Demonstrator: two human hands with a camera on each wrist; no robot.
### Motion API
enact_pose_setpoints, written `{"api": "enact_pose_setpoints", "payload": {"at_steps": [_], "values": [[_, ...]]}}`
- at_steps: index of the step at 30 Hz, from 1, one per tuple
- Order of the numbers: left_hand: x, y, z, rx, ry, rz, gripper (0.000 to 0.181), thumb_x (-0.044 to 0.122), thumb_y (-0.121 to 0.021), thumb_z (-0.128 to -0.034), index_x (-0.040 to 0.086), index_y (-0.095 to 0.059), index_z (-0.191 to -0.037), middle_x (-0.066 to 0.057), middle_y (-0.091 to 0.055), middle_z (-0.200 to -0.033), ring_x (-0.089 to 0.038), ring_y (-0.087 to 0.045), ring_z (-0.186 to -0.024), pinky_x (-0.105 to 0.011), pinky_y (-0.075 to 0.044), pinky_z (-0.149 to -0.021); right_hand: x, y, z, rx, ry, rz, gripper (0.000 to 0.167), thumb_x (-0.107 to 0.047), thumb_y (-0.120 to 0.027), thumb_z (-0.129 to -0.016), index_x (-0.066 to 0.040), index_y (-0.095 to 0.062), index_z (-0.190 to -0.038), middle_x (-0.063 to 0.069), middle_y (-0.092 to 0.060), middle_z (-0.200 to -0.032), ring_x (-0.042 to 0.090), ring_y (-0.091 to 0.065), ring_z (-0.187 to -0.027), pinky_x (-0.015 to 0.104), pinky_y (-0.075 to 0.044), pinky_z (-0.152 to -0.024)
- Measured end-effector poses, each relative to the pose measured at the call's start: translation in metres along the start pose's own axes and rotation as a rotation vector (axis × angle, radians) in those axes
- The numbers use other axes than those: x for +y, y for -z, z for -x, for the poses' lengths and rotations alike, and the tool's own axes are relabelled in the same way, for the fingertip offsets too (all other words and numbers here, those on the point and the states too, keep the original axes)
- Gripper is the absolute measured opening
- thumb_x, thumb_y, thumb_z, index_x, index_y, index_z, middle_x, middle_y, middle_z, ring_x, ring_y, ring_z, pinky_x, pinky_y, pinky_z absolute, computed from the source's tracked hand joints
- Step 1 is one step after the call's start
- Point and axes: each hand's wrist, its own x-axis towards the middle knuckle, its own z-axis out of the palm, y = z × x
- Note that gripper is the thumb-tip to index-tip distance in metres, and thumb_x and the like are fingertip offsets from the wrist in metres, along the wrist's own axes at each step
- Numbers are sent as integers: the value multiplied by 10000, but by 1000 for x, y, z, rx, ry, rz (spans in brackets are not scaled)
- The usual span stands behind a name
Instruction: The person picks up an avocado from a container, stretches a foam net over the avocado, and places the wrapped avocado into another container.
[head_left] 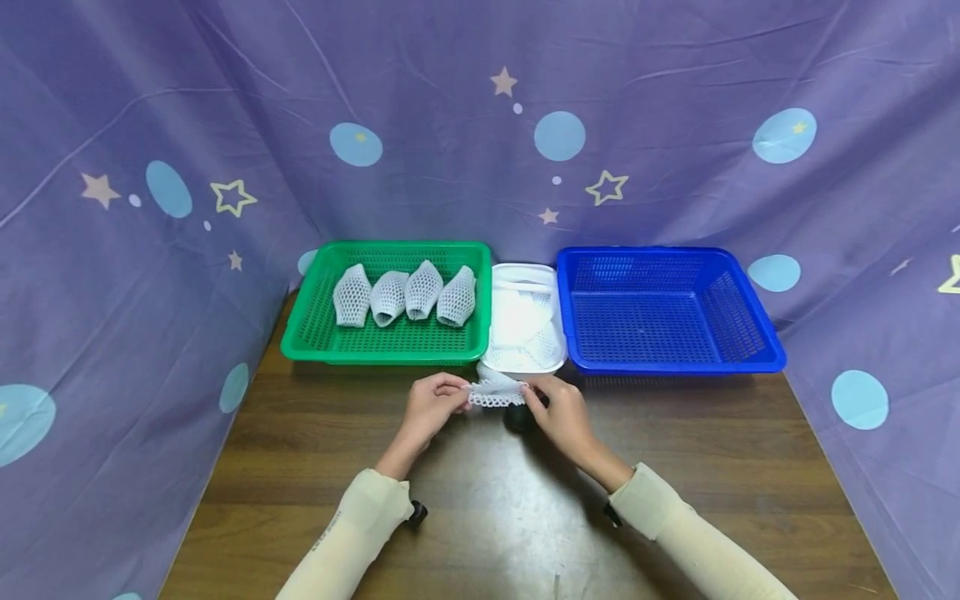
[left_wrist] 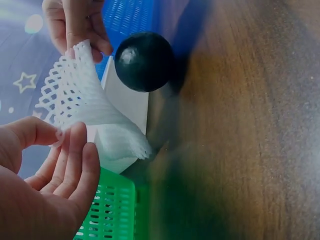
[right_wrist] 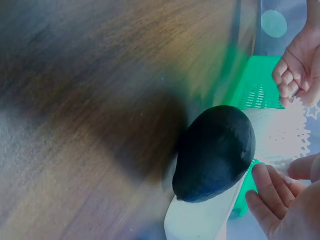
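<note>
A white foam net sleeve is stretched between both hands, its mouth spread wide. The left hand pinches one side of the mouth between thumb and fingers, seen closely in the left wrist view. At the opposite side, the right hand pinches the rim. A dark, smooth avocado lies on the wooden table, below and beside the right hand's fingers; in the head view that hand partly covers it. The sleeve's narrower end hangs down near the white bin.
Left stands a green basket with several net-covered pieces in a row; their contents are hard to see. A white bin holding more foam nets sits between it and a blue basket. A patterned curtain surrounds the table.
</note>
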Motion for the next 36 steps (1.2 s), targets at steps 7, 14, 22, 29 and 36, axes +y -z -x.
{"api": "enact_pose_setpoints", "payload": {"at_steps": [7, 14, 22, 29, 36], "values": [[-2, -14, -2, -72, 20, -83, 242, -89, -629, -860, -101, -717, -1086, -240, -734, -903, -134, -663, -679, -272, -583, -629, 0, -4, 2, -43, -3, -39, 65, -56, -773, -883, -24, -758, -938, 95, -758, -875, 216, -723, -802, 373, -589, -722], [1, -19, -1, -215, -72, -167, 280, -75, -695, -833, -59, -715, -1112, -241, -710, -996, -94, -633, -734, -222, -549, -635, -3, -5, 1, -42, 6, -52, 65, -45, -779, -872, -28, -755, -930, 84, -751, -859, 189, -707, -777, 353, -580, -701], [-2, -25, -1, -284, -132, -221, 278, -5, -766, -838, -36, -694, -1105, -211, -699, -980, -126, -629, -765, -178, -517, -656, -3, -5, 1, -50, -1, -70, 61, -43, -779, -870, -33, -756, -926, 82, -754, -860, 188, -709, -765, 345, -587, -695], [0, -28, -2, -46, -107, -121, 139, 46, -739, -906, -69, -727, -984, -181, -715, -824, -31, -579, -639, -181, -495, -586, -1, -5, 1, -56, 1, -79, 62, -50, -779, -878, -28, -763, -934, 90, -760, -876, 204, -716, -789, 355, -592, -708], [3, -25, -4, 26, -73, -50, 178, 26, -743, -901, -99, -730, -1028, -198, -718, -840, -53, -581, -652, -242, -550, -604, 0, -6, 1, -33, 20, -72, 91, -51, -805, -852, -30, -766, -931, 87, -760, -872, 201, -716, -786, 351, -591, -711]]}}
